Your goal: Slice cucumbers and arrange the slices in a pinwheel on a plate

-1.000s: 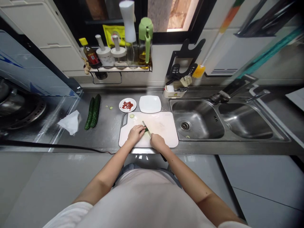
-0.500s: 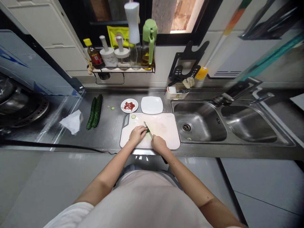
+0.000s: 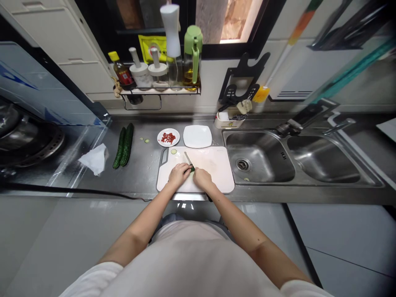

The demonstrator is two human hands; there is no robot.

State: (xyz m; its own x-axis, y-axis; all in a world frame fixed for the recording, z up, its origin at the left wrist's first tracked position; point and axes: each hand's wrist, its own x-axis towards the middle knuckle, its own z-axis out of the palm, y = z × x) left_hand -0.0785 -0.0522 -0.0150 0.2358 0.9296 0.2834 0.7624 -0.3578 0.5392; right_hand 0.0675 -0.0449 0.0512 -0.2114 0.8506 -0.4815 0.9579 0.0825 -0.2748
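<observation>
On the white cutting board (image 3: 216, 169), my left hand (image 3: 178, 175) presses closed fingers on a small green piece of cucumber (image 3: 192, 168), mostly hidden under them. My right hand (image 3: 202, 180) is wrapped around the handle of a knife (image 3: 188, 158), whose blade points away from me, against the cucumber piece and close to my left fingertips. A pale round cucumber slice (image 3: 173, 151) lies at the board's upper left corner. Behind the board stand a small white plate of chopped red pieces (image 3: 168, 143) and a white square plate (image 3: 197, 136).
Two whole cucumbers (image 3: 123, 146) lie left of the board, beside a crumpled white paper (image 3: 94, 159). A double sink (image 3: 260, 161) adjoins the board's right side. Above the counter, a rack (image 3: 161, 91) holds bottles and jars. A black cord (image 3: 93, 190) runs along the front edge.
My right hand and the knife have moved slightly forward and to the left, nearer my left hand. My left hand stays almost in place on the cucumber piece.
</observation>
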